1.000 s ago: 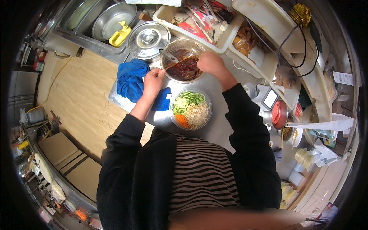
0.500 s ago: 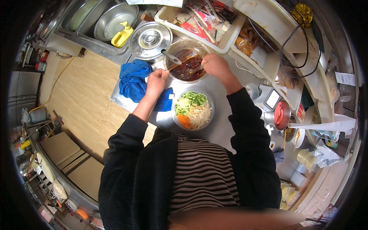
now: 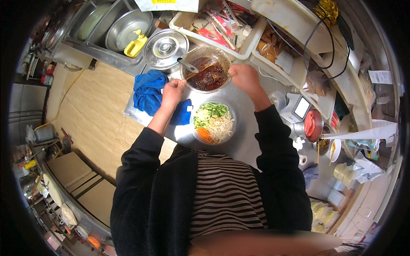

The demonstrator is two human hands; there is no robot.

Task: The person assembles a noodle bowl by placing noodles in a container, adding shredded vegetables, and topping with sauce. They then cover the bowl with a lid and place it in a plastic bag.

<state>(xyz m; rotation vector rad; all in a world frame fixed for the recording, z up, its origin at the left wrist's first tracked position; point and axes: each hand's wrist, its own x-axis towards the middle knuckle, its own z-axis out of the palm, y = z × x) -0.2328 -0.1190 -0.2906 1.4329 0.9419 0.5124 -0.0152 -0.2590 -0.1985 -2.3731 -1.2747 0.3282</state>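
Note:
A clear round bowl (image 3: 226, 59) of dark red, oily chili sauce (image 3: 209, 77) stands on the steel counter. At its left rim, my left hand (image 3: 174, 91) is closed on a thin wooden stick (image 3: 193, 75) that slants into the bowl. My right hand (image 3: 244, 78) is closed at the right rim of the bowl, its fingertips pinching the edge. A utensil with a grey handle (image 3: 189, 66) leans over the rim. Nearer to me sits a clear round container (image 3: 233, 132) holding cucumber strips, shredded carrot and pale bean sprouts or noodles.
Left of the bowl lie a blue towel (image 3: 149, 96) and a lidded steel pot (image 3: 165, 49). A yellow pump bottle (image 3: 136, 45) stands by the sink basin (image 3: 128, 27). White bins (image 3: 239, 53) line the back. At right are a scale (image 3: 295, 109) and a pan with a red item (image 3: 314, 126).
My right hand has drawn back from over the sauce to the bowl's right rim. My left hand stays near the left rim with the stick. The view has shifted slightly.

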